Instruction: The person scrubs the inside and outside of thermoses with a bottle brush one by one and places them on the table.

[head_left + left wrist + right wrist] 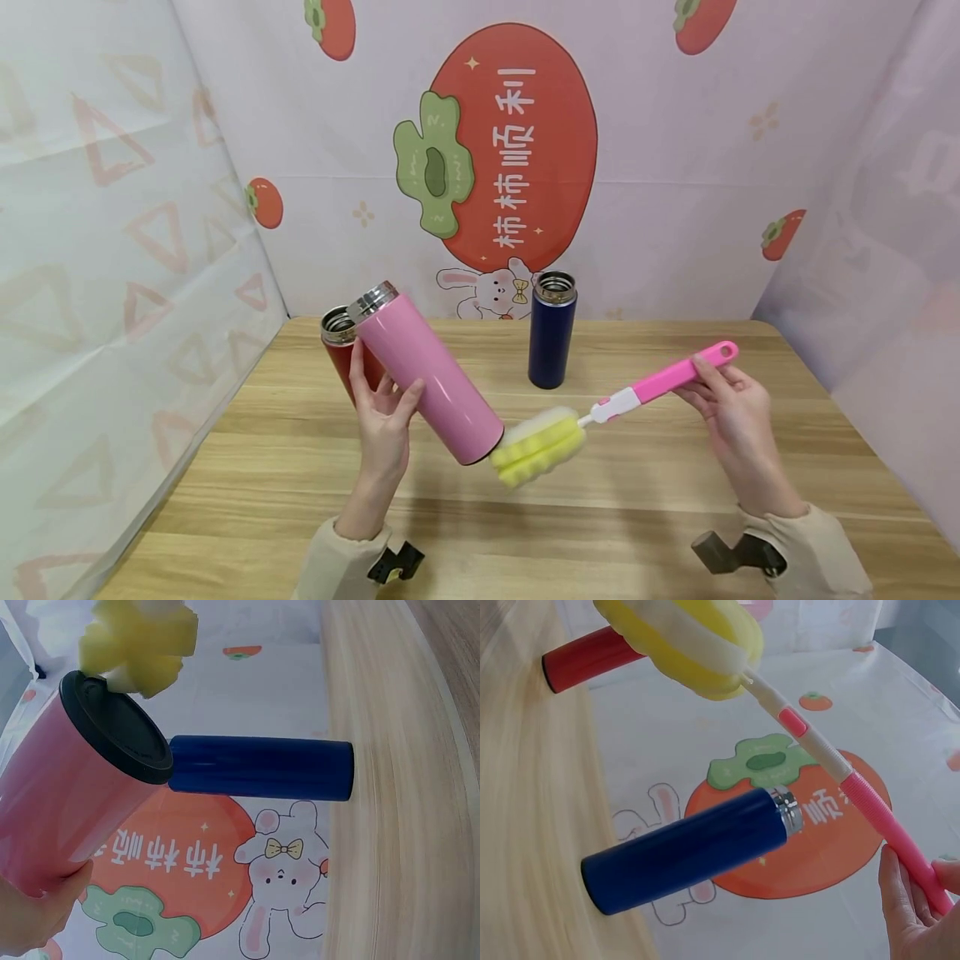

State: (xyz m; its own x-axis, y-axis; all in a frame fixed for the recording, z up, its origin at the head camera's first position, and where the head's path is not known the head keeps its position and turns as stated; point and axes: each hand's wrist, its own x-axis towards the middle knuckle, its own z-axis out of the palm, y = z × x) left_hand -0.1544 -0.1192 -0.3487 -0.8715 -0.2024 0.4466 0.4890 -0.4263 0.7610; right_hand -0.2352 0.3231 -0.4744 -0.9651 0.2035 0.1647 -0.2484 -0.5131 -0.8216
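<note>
My left hand (384, 425) grips a pink thermos bottle (431, 375) that leans, with its lidless steel mouth up at the left and its base down at the right. In the left wrist view the bottle's black base (116, 727) faces the camera. My right hand (738, 417) pinches the pink handle of a bottle brush (671, 379) near its looped end. The brush's yellow and white sponge head (540, 446) points left, right at the base of the pink bottle in the head view.
A red thermos bottle (343, 358) stands behind my left hand, partly hidden. Farther back on the wooden table (645, 492) a dark blue thermos bottle (551, 337) stands upright, its steel mouth uncovered. A printed cloth (660, 208) hangs behind the table.
</note>
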